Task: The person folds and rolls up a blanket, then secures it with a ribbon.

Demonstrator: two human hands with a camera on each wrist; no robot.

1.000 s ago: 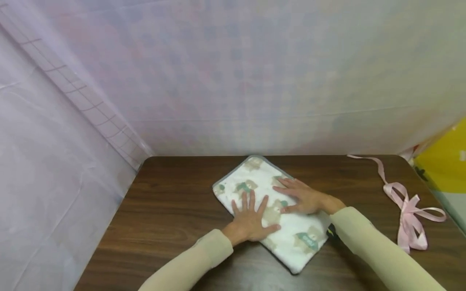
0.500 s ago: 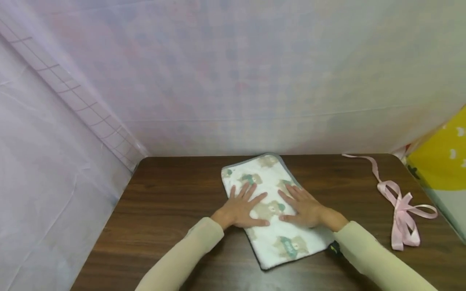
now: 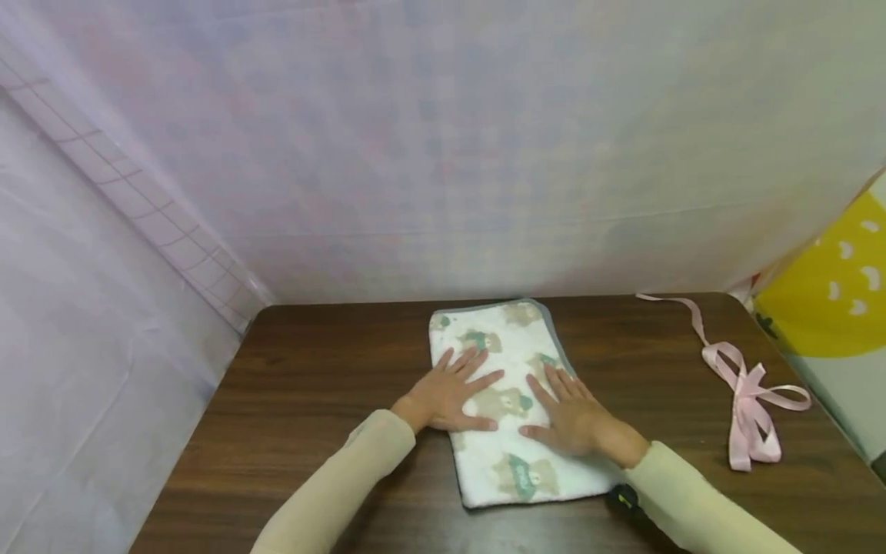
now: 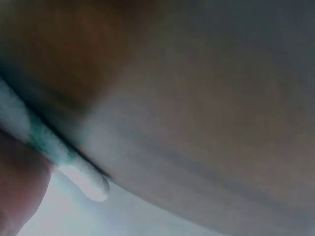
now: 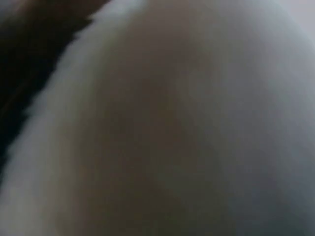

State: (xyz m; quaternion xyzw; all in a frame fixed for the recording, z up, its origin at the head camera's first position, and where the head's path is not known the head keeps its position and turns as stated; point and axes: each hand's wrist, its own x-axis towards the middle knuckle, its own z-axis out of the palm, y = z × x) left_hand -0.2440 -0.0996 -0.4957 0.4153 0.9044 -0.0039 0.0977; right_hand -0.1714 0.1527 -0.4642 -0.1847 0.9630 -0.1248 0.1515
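A folded white plush blanket (image 3: 477, 477), printed with beige and green bears and edged in grey, lies flat on the brown table (image 3: 311, 385). My left hand (image 3: 446, 396) rests on its left side, fingers straight and spread. Across from it my right hand (image 3: 574, 419) lies on the right side, fingers also extended. In the left wrist view, the blanket's rounded edge (image 4: 83, 177) shows beside part of my hand (image 4: 19, 182). A blurred, fuzzy white surface (image 5: 44, 157) takes up much of the right wrist view.
A pink ribbon bow (image 3: 747, 400) with a long tail lies on the table's right side. White sheeting (image 3: 443, 154) hangs behind the table and on the left. Yellow patterned material (image 3: 824, 300) stands beyond the right edge.
The blanket has turned clockwise under my hands, from lying corner-up like a diamond to nearly straight. My left hand has shifted slightly left; both hands stay on it.
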